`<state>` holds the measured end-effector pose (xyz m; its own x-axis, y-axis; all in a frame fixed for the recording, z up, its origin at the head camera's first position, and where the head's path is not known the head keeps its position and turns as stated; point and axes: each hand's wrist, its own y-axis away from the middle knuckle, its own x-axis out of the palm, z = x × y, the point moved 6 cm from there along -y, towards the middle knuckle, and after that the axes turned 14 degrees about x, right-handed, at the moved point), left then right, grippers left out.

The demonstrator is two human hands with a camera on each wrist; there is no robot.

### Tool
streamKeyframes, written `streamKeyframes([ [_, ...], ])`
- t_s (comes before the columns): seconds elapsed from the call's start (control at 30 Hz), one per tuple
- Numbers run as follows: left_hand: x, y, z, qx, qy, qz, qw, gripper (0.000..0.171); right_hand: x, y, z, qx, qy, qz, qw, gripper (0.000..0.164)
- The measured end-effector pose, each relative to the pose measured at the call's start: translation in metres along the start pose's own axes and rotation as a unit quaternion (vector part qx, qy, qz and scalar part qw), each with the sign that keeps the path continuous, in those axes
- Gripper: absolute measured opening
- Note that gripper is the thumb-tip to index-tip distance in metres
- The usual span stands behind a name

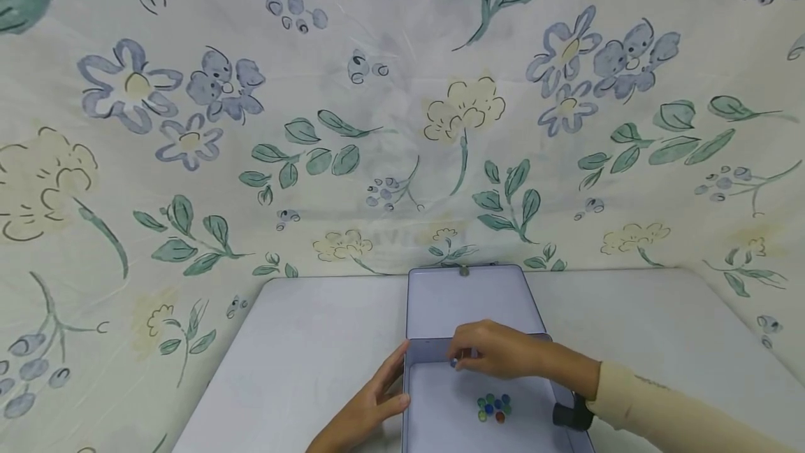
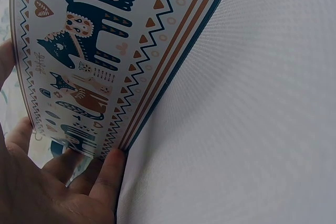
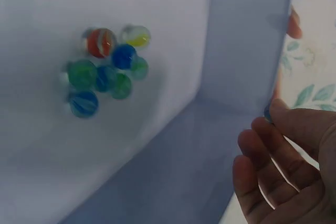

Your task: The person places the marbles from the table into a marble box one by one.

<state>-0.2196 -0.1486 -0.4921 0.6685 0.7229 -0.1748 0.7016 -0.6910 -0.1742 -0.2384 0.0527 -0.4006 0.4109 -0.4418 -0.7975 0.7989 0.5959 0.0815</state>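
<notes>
A light lilac tin box stands with its hinged lid raised at the back. On its floor lies a cluster of glass marbles, among them a red-orange marble, a green marble and a blue marble. My right hand is over the back of the box, pinching a small blue marble between thumb and fingertips. With fingers extended, my left hand rests against the box's left side, whose outer face carries printed animals and zigzag borders.
The box stands on a white table. Behind it hangs a floral-patterned sheet. A black wrist device sits by my right sleeve, overlapping the box's right wall in the head view.
</notes>
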Motion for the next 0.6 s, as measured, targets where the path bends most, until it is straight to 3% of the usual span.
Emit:
streamKeyframes([
  [0.23, 0.0, 0.001, -0.001, 0.005, 0.011, 0.008, 0.9999, 0.075, 0.02, -0.005, -0.003, -0.008, 0.017, 0.033, 0.999, 0.012],
  [0.6, -0.001, 0.001, -0.001, 0.003, 0.018, 0.007, 0.9998, 0.076, 0.042, -0.01, -0.01, 0.007, 0.027, 0.048, 0.998, 0.01],
])
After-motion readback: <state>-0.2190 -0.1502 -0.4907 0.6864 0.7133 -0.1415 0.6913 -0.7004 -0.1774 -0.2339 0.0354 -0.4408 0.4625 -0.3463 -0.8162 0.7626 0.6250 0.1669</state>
